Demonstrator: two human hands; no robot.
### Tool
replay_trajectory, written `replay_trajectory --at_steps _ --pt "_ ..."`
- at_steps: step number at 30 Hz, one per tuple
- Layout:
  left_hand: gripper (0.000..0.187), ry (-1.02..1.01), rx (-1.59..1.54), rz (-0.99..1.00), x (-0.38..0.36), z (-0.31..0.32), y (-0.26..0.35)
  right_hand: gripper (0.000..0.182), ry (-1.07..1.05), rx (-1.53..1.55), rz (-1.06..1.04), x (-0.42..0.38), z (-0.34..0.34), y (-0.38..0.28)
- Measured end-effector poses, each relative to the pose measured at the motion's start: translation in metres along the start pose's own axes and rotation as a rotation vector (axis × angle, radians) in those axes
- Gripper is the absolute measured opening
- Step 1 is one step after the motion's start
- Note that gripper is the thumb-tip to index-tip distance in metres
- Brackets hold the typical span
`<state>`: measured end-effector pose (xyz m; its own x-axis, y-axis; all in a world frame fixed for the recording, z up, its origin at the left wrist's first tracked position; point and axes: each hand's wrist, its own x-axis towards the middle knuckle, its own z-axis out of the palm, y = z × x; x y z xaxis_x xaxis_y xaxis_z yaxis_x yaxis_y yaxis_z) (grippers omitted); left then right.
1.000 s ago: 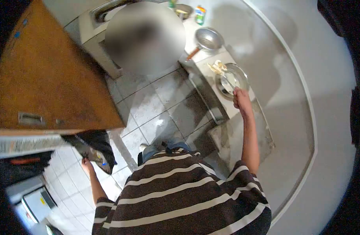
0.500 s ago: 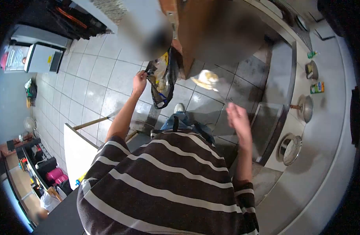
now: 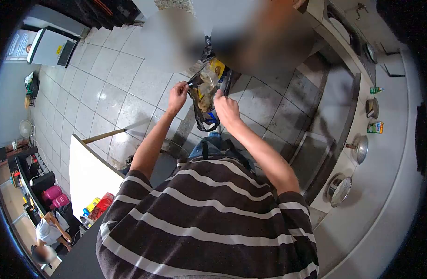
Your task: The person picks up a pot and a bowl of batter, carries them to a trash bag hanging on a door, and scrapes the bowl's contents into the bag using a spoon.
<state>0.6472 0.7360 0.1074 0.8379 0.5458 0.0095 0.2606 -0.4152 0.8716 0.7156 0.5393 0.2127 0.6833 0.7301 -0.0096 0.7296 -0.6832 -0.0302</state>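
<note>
A black plastic garbage bag hangs with its mouth gaping in front of me. Inside it lie clear and yellow plastic wrappers, brownish waste and a bit of blue. My left hand is closed on the bag's left rim. At the right side of the mouth, my right hand is closed, fingers curled inward over the contents. What it grips is hidden by the hand itself.
Grey floor tiles surround me. To my right a counter carries a metal pot, a strainer and a green packet. A white board is at left. Another person is at lower left.
My right hand has moved left, from over the floor to the bag's mouth. The blurred white-and-yellow thing near it is no longer distinguishable. My left hand and the bag have shifted slightly right.
</note>
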Motion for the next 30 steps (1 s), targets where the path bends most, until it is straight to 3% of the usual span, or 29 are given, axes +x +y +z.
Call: replay_trajectory --at_steps 5,11,14,16,17,19,25,27,28,30 --pt "0.017 -0.018 -0.050 -0.038 0.000 -0.002 -0.001 0.005 0.128 -0.130 -0.061 -0.009 0.007 0.002" --pt "0.017 -0.026 -0.113 -0.048 0.012 0.005 -0.012 0.010 0.063 -0.114 -0.058 -0.009 0.000 0.004" --pt "0.017 -0.049 -0.091 -0.074 0.014 0.003 -0.006 0.012 -0.069 0.044 0.062 -0.006 -0.017 0.006" --pt "0.017 -0.073 -0.043 -0.083 0.014 0.003 -0.006 0.013 -0.188 0.302 0.211 -0.012 -0.034 0.013" --pt "0.017 -0.069 -0.068 -0.083 0.014 0.005 -0.007 0.013 -0.189 0.302 0.214 -0.016 -0.038 0.017" --pt "0.017 -0.069 -0.091 -0.080 0.014 0.010 -0.008 0.018 -0.175 0.657 0.412 -0.026 -0.043 0.023" --pt "0.016 -0.041 0.017 0.018 0.006 0.016 0.010 0.027 0.037 0.903 0.395 -0.081 -0.052 0.054" --pt "0.016 -0.037 -0.018 0.034 0.007 0.023 -0.001 0.028 -0.198 1.339 0.627 -0.100 -0.067 0.064" --pt "0.015 -0.017 -0.042 0.050 0.007 0.028 -0.009 0.028 -0.176 1.343 0.651 -0.111 -0.081 0.068" --pt "0.016 -0.060 -0.120 -0.016 0.003 0.029 -0.016 0.029 -0.156 1.633 0.672 -0.141 -0.116 0.079"
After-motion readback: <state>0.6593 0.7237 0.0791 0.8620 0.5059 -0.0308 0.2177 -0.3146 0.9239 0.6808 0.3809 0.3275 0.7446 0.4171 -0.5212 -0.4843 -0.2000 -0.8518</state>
